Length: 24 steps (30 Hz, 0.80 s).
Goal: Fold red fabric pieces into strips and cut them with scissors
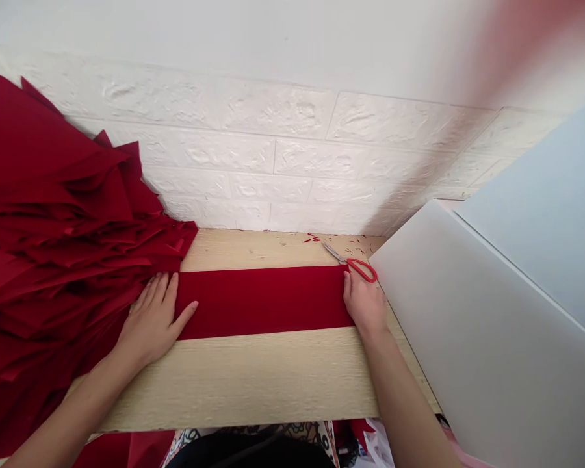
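Observation:
A long strip of dark red cloth point(263, 301) lies flat across the wooden table. On its left end my left hand point(152, 315) rests palm down, fingers stretched out and thumb apart. At the right end my right hand point(365, 302) is closed on the strip's edge; the thumb shows, while most of its fingers are hidden. Scissors with red handles point(363, 269) lie just beyond that hand, blades pointing to the back left. Whether the hand touches the handles I cannot tell.
A large heap of red cloth pieces point(68, 227) fills the left side. Small red scraps point(313, 238) lie along the table's back by the white brick-pattern wall point(273, 156). A white panel point(463, 312) bounds the table point(253, 380) on the right.

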{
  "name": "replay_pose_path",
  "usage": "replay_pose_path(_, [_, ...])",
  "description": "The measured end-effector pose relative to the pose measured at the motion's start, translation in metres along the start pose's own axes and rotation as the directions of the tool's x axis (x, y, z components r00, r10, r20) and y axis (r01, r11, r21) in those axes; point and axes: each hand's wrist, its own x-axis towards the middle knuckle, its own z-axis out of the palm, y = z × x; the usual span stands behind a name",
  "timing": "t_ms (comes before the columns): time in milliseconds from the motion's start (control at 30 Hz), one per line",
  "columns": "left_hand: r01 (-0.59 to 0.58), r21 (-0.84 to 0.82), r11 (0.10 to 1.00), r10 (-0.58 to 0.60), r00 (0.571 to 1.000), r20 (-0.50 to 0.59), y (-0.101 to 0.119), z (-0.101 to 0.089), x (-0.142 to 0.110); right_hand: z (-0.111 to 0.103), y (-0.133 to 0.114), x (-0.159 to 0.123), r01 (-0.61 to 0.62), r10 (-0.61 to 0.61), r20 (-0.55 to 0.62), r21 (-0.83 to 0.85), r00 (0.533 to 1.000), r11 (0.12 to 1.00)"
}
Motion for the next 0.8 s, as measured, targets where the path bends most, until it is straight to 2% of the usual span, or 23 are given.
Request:
replay_pose_path(100, [-0.005,-0.016,1.000,0.004,0.999,-0.050,0.000,-0.001,-0.002,-0.004,-0.004,-0.001,-0.009,0.011,0.064,-0.031,0.998,0.999])
replay_pose_path(200, [-0.087,-0.001,0.996,0.085,0.976,-0.201,0.003,-0.010,-0.007,-0.005,-0.006,-0.002,-0.005,0.011,0.095,-0.062,0.995,0.998])
replay_pose_path(233, [-0.156,0.024,0.987,0.157,0.952,-0.262,0.004,-0.013,-0.009,-0.005,-0.006,-0.002,-0.006,0.013,0.100,-0.070,0.995,0.998])
replay_pose_path(300, [-0.373,0.081,0.924,0.379,0.870,-0.317,0.004,-0.019,-0.012,-0.005,-0.007,-0.002,-0.012,0.021,0.108,-0.080,0.994,0.997])
replay_pose_path(367, [-0.583,0.100,0.806,0.585,0.761,-0.280,0.001,-0.023,-0.013,-0.005,-0.008,-0.003,-0.023,0.033,0.113,-0.086,0.993,0.996])
replay_pose_path(400, [-0.642,0.087,0.762,0.641,0.727,-0.246,0.000,-0.025,-0.013,-0.006,-0.008,-0.003,-0.029,0.039,0.114,-0.087,0.993,0.996])
replay_pose_path(433, [-0.672,0.064,0.737,0.669,0.714,-0.206,-0.001,-0.028,-0.013,-0.006,-0.009,-0.003,-0.032,0.042,0.117,-0.086,0.992,0.996])
replay_pose_path(533, [-0.673,0.007,0.740,0.668,0.733,-0.125,0.000,-0.038,-0.013,-0.009,-0.010,-0.004,-0.040,0.049,0.122,-0.075,0.991,0.996])
replay_pose_path(600, [-0.685,0.010,0.729,0.684,0.727,-0.060,0.005,-0.045,-0.014,-0.011,-0.011,-0.004,-0.044,0.052,0.121,-0.070,0.991,0.997])
replay_pose_path(700, [-0.681,0.108,0.724,0.677,0.732,0.074,0.017,-0.052,-0.011,-0.011,-0.012,-0.005,-0.052,0.060,0.117,-0.071,0.991,0.996])
replay_pose_path(800, [-0.646,0.193,0.738,0.616,0.763,0.196,0.028,-0.057,-0.004,-0.009,-0.011,-0.005,-0.063,0.069,0.101,-0.061,0.992,0.996])
